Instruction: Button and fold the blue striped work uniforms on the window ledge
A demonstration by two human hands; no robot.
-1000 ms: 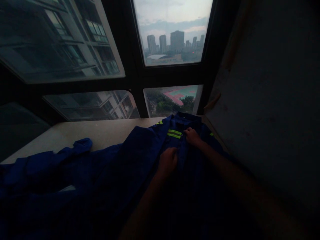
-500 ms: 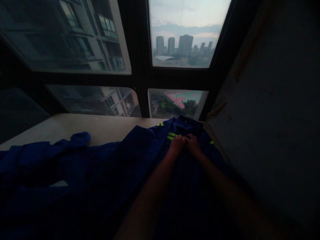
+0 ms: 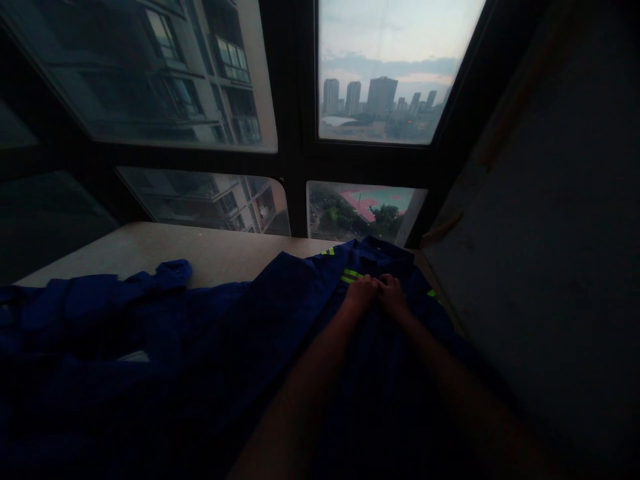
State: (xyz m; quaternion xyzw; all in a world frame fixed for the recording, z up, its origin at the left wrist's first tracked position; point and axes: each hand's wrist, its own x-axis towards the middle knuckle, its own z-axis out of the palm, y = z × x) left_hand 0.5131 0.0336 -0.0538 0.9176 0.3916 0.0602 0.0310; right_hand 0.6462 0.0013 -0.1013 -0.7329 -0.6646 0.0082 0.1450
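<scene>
A dark blue work jacket (image 3: 320, 300) with yellow-green reflective strips lies spread out, its collar toward the window. My left hand (image 3: 363, 293) and my right hand (image 3: 393, 295) meet at the front of the jacket, just below the collar. Both hands have their fingers closed on the fabric of the front edge, with the fingertips almost touching. Whatever small part lies between the fingertips is hidden. Beside the left hand is a reflective strip (image 3: 351, 275) on the chest. The lower part of the jacket is lost in deep shadow.
More blue clothing (image 3: 95, 307) lies crumpled at the left on a pale window ledge (image 3: 215, 257). Dark window frames (image 3: 297, 153) rise behind the ledge. A wall (image 3: 540, 267) closes off the right side. The room is very dim.
The view has shifted slightly, so the whole scene sits a little farther right. Both hands stay at the same place on the jacket front.
</scene>
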